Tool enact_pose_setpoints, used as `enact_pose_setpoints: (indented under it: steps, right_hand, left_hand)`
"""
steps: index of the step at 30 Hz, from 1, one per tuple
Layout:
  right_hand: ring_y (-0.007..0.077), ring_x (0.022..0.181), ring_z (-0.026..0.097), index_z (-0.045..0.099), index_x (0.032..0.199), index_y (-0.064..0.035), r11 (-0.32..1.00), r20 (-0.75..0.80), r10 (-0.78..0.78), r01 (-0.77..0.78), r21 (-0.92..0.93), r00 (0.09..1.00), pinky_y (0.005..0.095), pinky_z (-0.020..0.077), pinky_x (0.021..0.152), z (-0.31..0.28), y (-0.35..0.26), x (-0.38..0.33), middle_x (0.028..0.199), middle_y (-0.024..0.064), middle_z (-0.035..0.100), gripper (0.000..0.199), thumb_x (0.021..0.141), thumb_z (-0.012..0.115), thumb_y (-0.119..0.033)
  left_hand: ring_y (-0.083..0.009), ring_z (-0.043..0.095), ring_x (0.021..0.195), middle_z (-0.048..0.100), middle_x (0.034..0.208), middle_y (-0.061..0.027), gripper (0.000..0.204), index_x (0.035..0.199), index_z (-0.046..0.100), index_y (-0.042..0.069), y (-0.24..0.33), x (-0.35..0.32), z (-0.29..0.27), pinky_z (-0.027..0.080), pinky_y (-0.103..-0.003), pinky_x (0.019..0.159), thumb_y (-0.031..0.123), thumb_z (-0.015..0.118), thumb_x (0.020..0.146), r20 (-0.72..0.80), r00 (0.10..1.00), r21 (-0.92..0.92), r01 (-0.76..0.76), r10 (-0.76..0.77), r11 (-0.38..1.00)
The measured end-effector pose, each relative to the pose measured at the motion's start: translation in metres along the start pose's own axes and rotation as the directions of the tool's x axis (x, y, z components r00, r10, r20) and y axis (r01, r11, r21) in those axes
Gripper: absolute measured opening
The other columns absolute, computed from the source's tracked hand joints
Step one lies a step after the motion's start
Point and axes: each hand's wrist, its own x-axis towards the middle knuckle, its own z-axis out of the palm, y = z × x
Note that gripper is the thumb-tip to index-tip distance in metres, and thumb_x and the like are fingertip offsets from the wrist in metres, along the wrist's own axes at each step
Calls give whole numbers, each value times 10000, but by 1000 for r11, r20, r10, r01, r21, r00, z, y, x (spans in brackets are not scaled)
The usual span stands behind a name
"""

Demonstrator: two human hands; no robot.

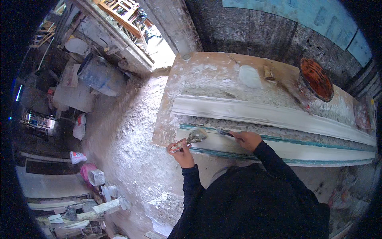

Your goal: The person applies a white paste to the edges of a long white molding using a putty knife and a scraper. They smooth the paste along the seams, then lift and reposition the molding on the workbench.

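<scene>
My left hand (183, 155) grips the handle of a putty knife (197, 136). Its broad, plaster-smeared blade is over the left end of a long mould (223, 154) with green edges and a smooth white filling. From the right, my right hand (249, 141) is closed around a small flat-bladed tool (225, 132), perhaps a spatula. That tool's tip points left, close to the mould's far green edge. Behind the mould, a long white plaster moulding (246, 112) runs the length of the table.
The plaster-crusted table (167, 115) carries a white lump (250, 76), a small wooden block (269, 73) and a round orange-brown basin (316, 79). A blue barrel (102, 75) stands at the left, near a bright doorway (161, 51). White debris covers the floor (127, 119).
</scene>
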Motion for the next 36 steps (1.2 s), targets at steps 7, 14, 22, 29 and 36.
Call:
enact_pose_setpoints:
  steps: [7,14,22,29,36]
  right_hand:
    - [324,767,568,453,1206,-244,988,36,94,-89,-127,995,423,451,667,-3,-27,11,883,122,593,379,828,427,-233]
    - [326,791,557,482,1176,-220,995,-55,-70,66,-70,996,432,444,681,26,-38,57,837,148,584,352,831,433,-272]
    - [338,880,539,444,1216,-148,979,-182,-33,69,193,983,385,424,766,-26,27,7,947,182,573,390,843,448,-262]
    - [348,809,528,468,1191,-165,985,-267,164,-141,102,950,409,421,685,-25,63,-82,836,157,571,372,824,467,-230]
    - [325,800,530,432,1217,-216,956,-259,273,-231,182,927,412,421,681,-35,48,-128,851,137,561,394,826,465,-241]
  left_hand:
    - [-208,550,869,519,994,-185,390,1030,228,120,-10,-5,-28,515,-272,652,130,559,824,-57,998,-7,-31,30,1000]
    - [-216,556,869,519,1000,-182,354,1021,239,112,-4,-10,-22,516,-273,646,113,539,834,-112,993,-39,-29,25,999]
    - [-202,564,836,518,976,-187,346,1018,244,79,8,-43,11,531,-282,621,60,529,824,79,993,-87,95,-88,992]
    - [-189,491,774,449,860,-100,371,1005,337,16,-25,-5,25,421,-319,728,93,611,766,115,937,597,-330,328,731]
    - [-230,523,718,485,857,-166,306,1019,314,22,41,85,-48,442,-310,630,69,537,814,-213,864,580,-265,457,771]
